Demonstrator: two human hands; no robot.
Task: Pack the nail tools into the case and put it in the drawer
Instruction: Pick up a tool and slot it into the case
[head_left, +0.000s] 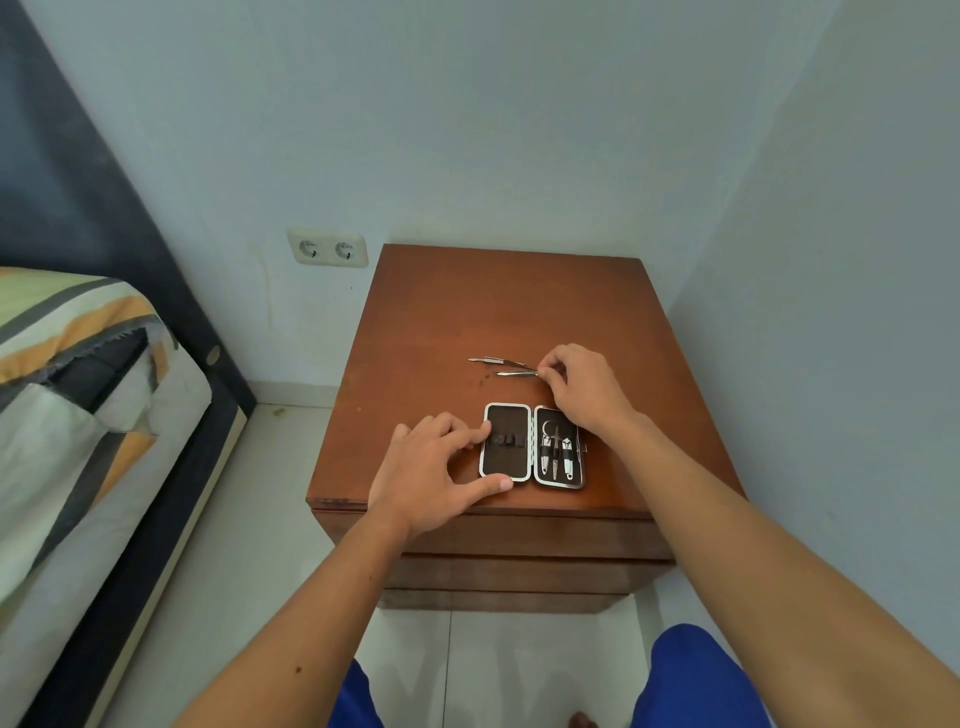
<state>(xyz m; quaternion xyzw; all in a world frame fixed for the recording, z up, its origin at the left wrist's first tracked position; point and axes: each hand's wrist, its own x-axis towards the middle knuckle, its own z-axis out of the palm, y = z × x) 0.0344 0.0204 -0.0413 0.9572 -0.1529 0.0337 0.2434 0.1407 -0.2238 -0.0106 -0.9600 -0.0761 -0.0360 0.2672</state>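
Lying open, silver-rimmed brown case (531, 447), three tools strapped inside.

I saw a brown wooden bench (519, 306); on it lay the open case (532, 447) and two loose metal tools (501, 365).

One head-worn wide-angle view looks steeply down, close over the bedside cabinet (498, 322).
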